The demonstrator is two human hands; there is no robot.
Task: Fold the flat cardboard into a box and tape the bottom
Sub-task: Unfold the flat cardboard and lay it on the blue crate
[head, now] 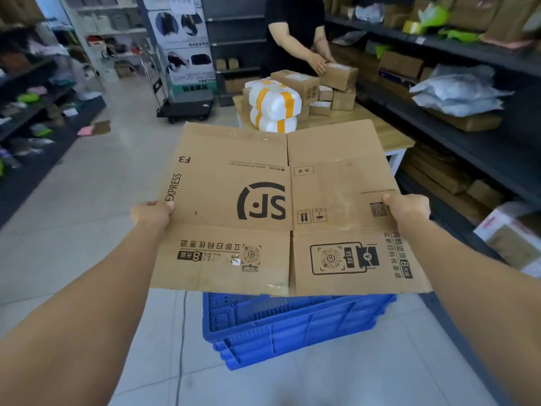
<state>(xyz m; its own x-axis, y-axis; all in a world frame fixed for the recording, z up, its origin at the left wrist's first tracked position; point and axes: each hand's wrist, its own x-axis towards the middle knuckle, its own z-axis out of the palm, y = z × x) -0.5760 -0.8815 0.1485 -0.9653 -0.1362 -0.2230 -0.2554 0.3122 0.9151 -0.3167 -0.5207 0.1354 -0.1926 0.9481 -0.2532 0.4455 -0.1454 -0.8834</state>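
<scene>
A flat brown cardboard box blank with black SF Express printing is held out level in front of me, its print upside down to my view. My left hand grips its left edge and my right hand grips its right edge, thumbs on top. The panels and flaps lie flat, with a crease and slits running down the middle. No tape is in view.
A blue plastic crate stands on the tiled floor just below the cardboard. Beyond is a wooden table stacked with parcels, where another person handles a small box. Shelves line both sides; a trolley stands at the back.
</scene>
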